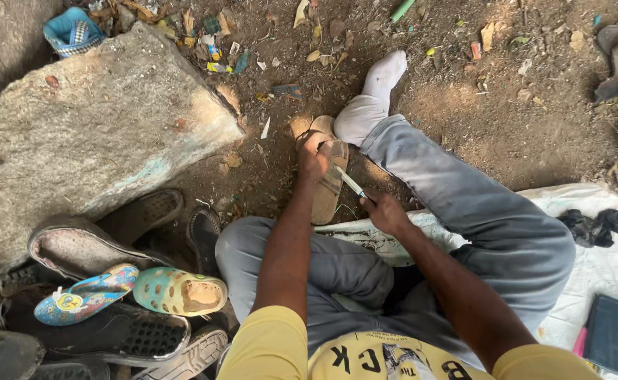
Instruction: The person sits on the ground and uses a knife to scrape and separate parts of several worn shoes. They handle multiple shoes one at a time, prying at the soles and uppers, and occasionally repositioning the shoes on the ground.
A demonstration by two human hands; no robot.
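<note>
I sit on the ground with legs in grey trousers spread. My left hand grips the top of a tan sandal that stands on edge between my knees. My right hand holds a thin tool with a pale shaft, its tip against the sandal's side. My foot in a white sock stretches out just beyond the sandal.
A big flat stone slab lies at left. Several shoes and slippers pile at lower left, among them a green clog and a blue child's sandal. A white sack under me carries a black rag and a dark phone.
</note>
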